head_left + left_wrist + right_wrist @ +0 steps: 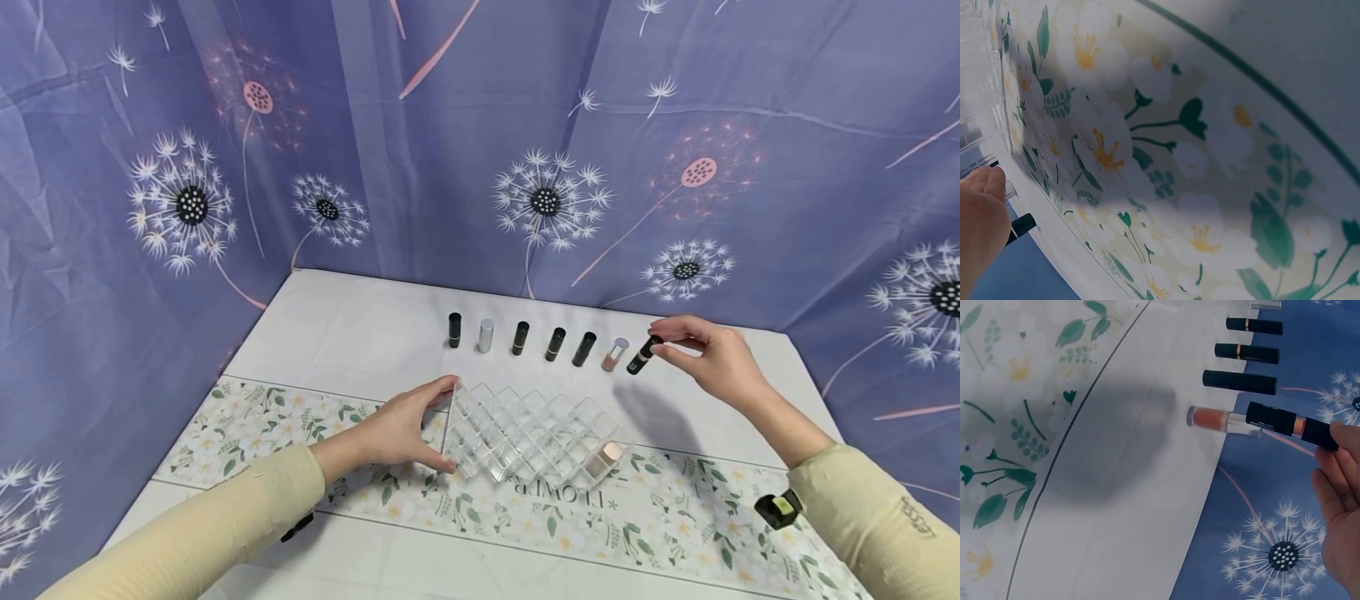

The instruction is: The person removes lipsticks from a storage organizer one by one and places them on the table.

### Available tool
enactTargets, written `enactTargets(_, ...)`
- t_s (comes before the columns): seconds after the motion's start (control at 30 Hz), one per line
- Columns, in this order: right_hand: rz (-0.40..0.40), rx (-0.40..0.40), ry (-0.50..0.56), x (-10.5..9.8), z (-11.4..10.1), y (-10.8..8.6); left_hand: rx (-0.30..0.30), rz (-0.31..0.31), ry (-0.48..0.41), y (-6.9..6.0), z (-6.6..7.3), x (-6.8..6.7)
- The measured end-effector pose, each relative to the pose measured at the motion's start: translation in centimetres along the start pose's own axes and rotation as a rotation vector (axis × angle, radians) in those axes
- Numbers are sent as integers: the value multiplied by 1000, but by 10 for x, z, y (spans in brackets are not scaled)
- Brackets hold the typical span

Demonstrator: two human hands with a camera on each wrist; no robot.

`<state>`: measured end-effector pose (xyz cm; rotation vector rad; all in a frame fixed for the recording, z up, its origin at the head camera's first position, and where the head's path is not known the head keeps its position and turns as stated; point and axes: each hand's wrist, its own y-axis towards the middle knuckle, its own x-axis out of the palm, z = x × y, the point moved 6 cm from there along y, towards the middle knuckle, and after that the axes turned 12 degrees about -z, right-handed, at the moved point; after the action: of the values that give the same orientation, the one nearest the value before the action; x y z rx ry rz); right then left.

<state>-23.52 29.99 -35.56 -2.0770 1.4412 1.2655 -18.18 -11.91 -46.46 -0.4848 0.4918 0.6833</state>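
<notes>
My right hand pinches the top of a black lipstick at the right end of a row. The lipstick leans; whether its base touches the table I cannot tell. In the right wrist view, the same lipstick shows a coppery band, with fingertips on its end. My left hand holds the left end of a clear lipstick organizer, fingers at the far corner and thumb at the near one. A lipstick with a rose-gold cap stands in a compartment at its right end.
Left of the held lipstick stand a pink lipstick with a clear cap, several black lipsticks and a silver one. A floral runner crosses the white table. Blue dandelion-print cloth surrounds the back and sides.
</notes>
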Motion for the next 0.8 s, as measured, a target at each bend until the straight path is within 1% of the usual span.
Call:
enactTargets(0.47,16,11,-12,-1,17,5,-5,-8,-10,-1,-1,0)
enactTargets(0.8,6,46,-12,1,31,5,-10,-13,-9,-1,0,1)
